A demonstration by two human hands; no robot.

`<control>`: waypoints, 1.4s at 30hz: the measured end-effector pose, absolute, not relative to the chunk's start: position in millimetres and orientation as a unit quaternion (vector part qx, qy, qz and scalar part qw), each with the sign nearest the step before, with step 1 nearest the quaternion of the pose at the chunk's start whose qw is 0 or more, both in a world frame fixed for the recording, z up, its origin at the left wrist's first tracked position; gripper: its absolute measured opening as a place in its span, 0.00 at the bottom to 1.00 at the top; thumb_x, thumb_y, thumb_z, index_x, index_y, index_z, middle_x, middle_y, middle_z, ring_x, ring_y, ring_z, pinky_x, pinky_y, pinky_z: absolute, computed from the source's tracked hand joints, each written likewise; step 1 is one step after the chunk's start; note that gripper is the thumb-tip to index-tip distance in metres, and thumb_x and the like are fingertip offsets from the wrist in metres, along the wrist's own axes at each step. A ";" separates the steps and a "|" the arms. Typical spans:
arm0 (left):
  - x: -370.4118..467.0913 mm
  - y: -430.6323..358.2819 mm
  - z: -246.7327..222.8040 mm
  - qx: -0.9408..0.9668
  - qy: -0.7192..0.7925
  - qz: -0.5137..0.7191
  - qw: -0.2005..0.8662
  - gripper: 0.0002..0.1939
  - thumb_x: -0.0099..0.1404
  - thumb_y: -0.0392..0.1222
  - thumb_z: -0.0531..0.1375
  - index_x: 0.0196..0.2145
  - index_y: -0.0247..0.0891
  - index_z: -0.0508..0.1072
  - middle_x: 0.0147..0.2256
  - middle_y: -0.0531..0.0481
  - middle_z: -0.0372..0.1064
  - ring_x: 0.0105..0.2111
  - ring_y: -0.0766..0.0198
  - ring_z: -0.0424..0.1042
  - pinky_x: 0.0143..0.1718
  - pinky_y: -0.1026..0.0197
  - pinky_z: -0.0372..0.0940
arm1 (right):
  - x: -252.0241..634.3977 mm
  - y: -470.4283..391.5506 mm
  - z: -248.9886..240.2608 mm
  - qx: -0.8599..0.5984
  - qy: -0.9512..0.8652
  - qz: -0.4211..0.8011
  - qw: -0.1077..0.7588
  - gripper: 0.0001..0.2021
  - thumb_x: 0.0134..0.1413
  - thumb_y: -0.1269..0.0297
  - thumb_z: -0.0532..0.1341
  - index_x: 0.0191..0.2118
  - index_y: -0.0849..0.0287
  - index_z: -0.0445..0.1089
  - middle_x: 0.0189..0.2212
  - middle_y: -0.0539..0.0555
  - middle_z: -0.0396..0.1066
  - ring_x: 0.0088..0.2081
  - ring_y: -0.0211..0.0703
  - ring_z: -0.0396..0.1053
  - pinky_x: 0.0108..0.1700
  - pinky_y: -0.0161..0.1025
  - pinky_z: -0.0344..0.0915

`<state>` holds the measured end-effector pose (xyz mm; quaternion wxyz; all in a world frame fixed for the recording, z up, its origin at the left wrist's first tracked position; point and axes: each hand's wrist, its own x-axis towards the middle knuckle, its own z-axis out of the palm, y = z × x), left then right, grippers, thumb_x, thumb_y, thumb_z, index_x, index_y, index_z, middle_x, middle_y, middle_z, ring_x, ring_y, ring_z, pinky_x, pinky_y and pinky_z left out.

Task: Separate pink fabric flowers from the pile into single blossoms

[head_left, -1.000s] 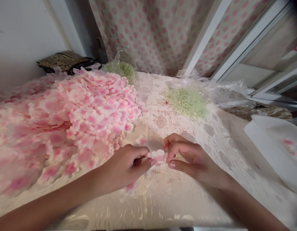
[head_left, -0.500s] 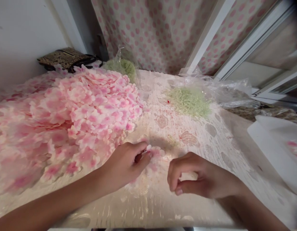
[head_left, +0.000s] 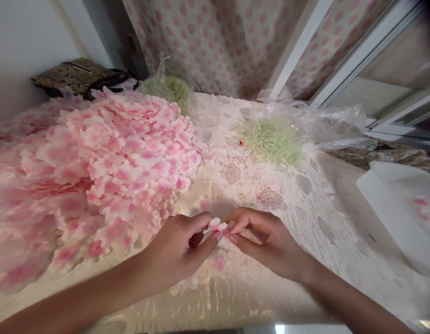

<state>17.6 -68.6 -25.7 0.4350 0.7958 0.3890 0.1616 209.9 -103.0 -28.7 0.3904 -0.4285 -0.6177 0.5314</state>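
Observation:
A small pink and white flower (head_left: 217, 225) is pinched between the thumb and forefinger of my left hand (head_left: 189, 246). From the right, my right hand (head_left: 265, 239) also grips its edge with thumb and forefinger, so the fingertips of both hands nearly meet. Just below them another pink flower (head_left: 219, 262) lies on the patterned tablecloth (head_left: 232, 174). To the left of my hands spreads a large heap of pink and white artificial flowers (head_left: 131, 153).
Pale green shredded filler (head_left: 275, 141) lies beyond my hands beside clear plastic (head_left: 336, 125). A white container (head_left: 388, 208) with pink flowers stands at the right. Bagged green filler (head_left: 175, 90) and a snakeskin-pattern bag (head_left: 73, 76) are at the back left.
My right hand has moved left and closed its fingertips on the flower held by my left hand. The whole view has shifted slightly.

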 end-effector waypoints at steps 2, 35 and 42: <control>17.1 -68.5 -25.4 0.778 0.389 0.162 0.466 0.14 0.64 0.41 0.51 0.22 0.37 0.54 0.17 0.61 0.44 0.17 0.74 0.49 0.19 0.69 0.45 | 209.8 -102.6 -30.1 -0.428 -0.613 0.537 0.390 0.05 0.53 0.74 0.58 0.29 0.57 0.64 0.33 0.50 0.68 0.37 0.37 0.67 0.39 0.37 0.62; 14.7 -71.0 -26.9 0.867 0.257 0.290 0.313 0.11 0.62 0.27 0.53 0.38 0.43 0.65 0.21 0.60 0.63 0.18 0.74 0.59 0.22 0.70 0.55 | 221.0 -102.2 -19.7 -0.373 -0.607 0.585 0.387 0.03 0.53 0.70 0.61 0.31 0.56 0.70 0.46 0.53 0.63 0.50 0.41 0.62 0.52 0.42 0.59; 14.4 -70.0 -25.9 0.864 0.252 0.303 0.313 0.11 0.60 0.26 0.54 0.34 0.42 0.67 0.18 0.60 0.60 0.17 0.74 0.56 0.21 0.69 0.54 | 210.4 -106.7 -25.2 -0.384 -0.581 0.595 0.402 0.02 0.54 0.71 0.60 0.31 0.58 0.69 0.32 0.51 0.69 0.36 0.35 0.67 0.38 0.35 0.64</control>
